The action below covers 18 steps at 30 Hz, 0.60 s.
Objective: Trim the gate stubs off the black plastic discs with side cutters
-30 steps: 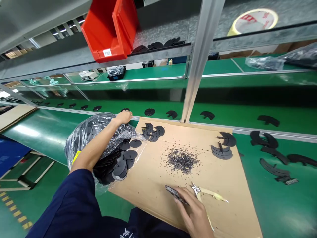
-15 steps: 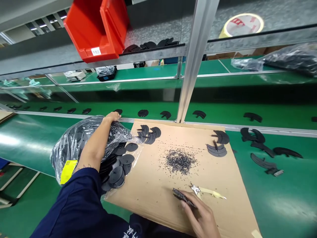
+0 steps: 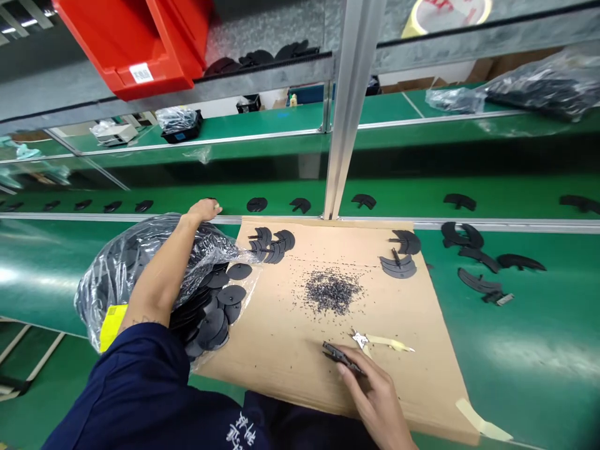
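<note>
My left hand (image 3: 205, 210) reaches over the plastic bag to the far green strip. Its fingers are closed at a small black plastic part, mostly hidden beneath them. My right hand (image 3: 375, 387) pinches a narrow black piece (image 3: 342, 358) above the cardboard sheet (image 3: 281, 337); its exact kind is unclear. Just beyond lies a tool with a star-shaped metal head (image 3: 360, 339) and pale yellow handles (image 3: 389, 342). A heap of tiny black bits (image 3: 332, 290) covers the middle of the cardboard. Black discs (image 3: 231, 294) spill from the clear bag (image 3: 117, 269) under my left forearm.
Black curved parts lie on the cardboard at left (image 3: 274, 245) and right (image 3: 398, 265), with others (image 3: 478, 281) on the green bench. Single parts (image 3: 257, 204) line the far strip. A metal post (image 3: 349, 112) rises behind; a red bin (image 3: 140, 50) sits on the shelf.
The view has shifted, so most things appear further left and higher. The black part at my left fingertips is now mostly covered by the hand. My right hand keeps its hold.
</note>
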### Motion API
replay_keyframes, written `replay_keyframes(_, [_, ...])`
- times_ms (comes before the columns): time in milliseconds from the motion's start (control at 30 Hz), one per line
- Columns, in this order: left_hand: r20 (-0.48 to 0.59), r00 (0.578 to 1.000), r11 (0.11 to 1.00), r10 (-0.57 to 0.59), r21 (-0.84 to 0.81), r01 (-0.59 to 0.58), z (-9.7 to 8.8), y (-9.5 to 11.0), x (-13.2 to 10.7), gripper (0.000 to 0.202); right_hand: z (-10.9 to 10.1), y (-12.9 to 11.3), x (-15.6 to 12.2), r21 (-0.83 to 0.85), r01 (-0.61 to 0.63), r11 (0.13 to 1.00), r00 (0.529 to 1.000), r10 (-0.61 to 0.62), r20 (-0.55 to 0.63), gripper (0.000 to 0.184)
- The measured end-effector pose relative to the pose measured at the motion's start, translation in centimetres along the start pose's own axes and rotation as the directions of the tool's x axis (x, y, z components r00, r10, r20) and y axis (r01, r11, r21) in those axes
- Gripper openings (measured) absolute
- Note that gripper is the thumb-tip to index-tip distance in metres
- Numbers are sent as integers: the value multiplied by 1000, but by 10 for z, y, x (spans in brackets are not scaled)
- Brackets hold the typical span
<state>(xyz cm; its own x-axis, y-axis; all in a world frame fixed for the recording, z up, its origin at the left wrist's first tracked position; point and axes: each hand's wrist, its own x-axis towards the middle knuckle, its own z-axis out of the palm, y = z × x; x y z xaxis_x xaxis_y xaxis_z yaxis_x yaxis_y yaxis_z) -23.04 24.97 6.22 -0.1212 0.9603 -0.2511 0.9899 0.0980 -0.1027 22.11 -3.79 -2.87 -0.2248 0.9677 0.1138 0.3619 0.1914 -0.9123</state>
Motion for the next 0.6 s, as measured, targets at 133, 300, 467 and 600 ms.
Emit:
replay_keyframes(133, [40,981,982,188,-5,-188,-4,30,-49,41,1,-3,6,37,8,999,999,-10,49,26])
replay_keyframes(300, [165,846,835,507,149,-530,23,66,-136,28,11,-2,14,92,38,995,991,-49,121,25])
replay_keyframes(467, [13,885,812,465,391,-432,62,88,-179,29,21,-4,16,161,-39,986,979,5,203,25])
replay_keyframes(600, [-89,897,867,433,316,-386,74,94,-199,23,24,-9,15,244,-102,964,963,34,269,27])
